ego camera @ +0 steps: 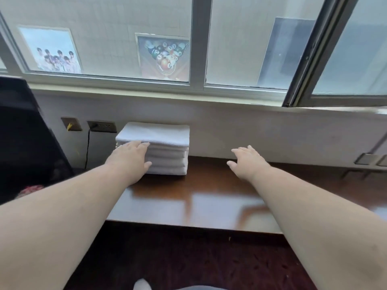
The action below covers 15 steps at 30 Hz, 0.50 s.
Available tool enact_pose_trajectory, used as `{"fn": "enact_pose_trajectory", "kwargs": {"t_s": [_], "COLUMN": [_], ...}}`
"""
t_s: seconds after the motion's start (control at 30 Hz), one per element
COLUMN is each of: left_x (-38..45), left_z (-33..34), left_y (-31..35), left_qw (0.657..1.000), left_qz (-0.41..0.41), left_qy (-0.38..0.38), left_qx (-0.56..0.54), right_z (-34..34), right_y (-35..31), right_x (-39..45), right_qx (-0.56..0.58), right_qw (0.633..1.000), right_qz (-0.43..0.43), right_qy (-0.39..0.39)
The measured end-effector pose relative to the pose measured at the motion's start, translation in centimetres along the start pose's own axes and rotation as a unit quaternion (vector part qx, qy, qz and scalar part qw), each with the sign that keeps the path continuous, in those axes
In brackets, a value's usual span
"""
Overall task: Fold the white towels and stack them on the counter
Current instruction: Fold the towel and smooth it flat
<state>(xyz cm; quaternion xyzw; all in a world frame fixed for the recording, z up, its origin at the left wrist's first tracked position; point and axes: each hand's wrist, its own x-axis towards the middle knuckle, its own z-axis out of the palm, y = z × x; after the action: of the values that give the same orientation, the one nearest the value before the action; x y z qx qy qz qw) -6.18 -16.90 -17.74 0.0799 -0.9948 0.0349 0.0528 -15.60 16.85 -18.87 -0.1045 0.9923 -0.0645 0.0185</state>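
one stack of about five folded towels (165,151); two hands (129,158); two posters (163,57); two wall outlets (102,126)

White towel stack (156,147), plain, no pattern. Counter (209,197) glossy dark red-brown wood. Wall (251,132) off-white. Window frames (198,42) grey.

The towels (156,147) look like soft matt terry cloth, and the counter (209,204) is glossy dark wood.
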Motion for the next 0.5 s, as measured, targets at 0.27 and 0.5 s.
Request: {"fn": "enact_pose_trajectory", "kwargs": {"t_s": [0.27, 0.5], "left_x": [-10.3, -12.6], "left_z": [-3.6, -4.2], "left_y": [5.0, 4.4], "left_qw": [0.999, 0.999], "left_qz": [0.022, -0.001], "left_qy": [0.02, 0.008], "left_qx": [0.021, 0.031], "right_z": [-2.7, -3.1], "right_y": [0.8, -1.4], "right_x": [-9.0, -10.3], "right_qx": [-0.037, 0.001], "right_qw": [0.997, 0.994], "right_qz": [-0.064, -0.106], "right_qy": [-0.025, -0.011]}}
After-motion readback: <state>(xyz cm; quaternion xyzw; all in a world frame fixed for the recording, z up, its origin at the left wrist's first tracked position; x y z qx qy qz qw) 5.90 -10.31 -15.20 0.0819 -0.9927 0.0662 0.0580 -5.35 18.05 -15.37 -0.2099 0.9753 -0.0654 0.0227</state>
